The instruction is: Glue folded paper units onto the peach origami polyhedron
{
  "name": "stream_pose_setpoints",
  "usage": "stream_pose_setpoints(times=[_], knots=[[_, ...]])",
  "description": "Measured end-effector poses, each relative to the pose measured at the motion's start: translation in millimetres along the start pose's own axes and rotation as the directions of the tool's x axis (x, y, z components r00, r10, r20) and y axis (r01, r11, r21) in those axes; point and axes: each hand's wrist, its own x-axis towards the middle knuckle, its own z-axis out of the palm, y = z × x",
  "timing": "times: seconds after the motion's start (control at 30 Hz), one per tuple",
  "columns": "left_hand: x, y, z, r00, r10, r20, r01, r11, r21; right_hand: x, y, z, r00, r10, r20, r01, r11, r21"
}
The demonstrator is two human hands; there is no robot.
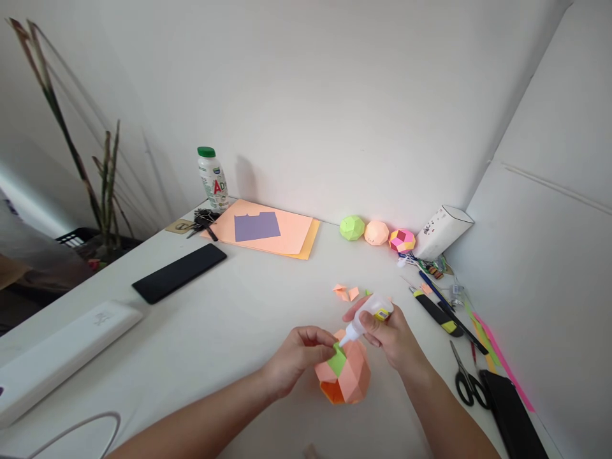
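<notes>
My right hand (389, 335) is wrapped round a white glue bottle (370, 317), which is tilted with its nozzle pointing down to the left. The nozzle tip meets, or hovers just over, a green paper piece (337, 362) on a faceted paper ball (354, 373). That ball is peach outside, with an orange inside showing through an opening at its lower left. With closed fingertips, my left hand (299, 357) pinches the ball's upper left edge by the green piece. Small folded peach paper pieces (345, 292) lie just beyond the hands.
By the wall sit a green paper ball (352, 227), a peach one (377, 233) and a multicoloured one (402, 240). Scissors (469, 382), a utility knife (437, 312) and a black phone-like slab (511, 414) lie right. Paper sheets (268, 220), a bottle (213, 178) and a white device (67, 357) are left.
</notes>
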Motion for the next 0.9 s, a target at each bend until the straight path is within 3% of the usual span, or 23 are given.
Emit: stream_pose_setpoints(times=[0.9], knots=[[-1.3,-0.9,-0.4,1.0,-0.017,0.007,0.017,1.0,0.015,-1.3,-3.7,1.8,1.0,0.027,-0.012,-0.028,0.998,-0.055]])
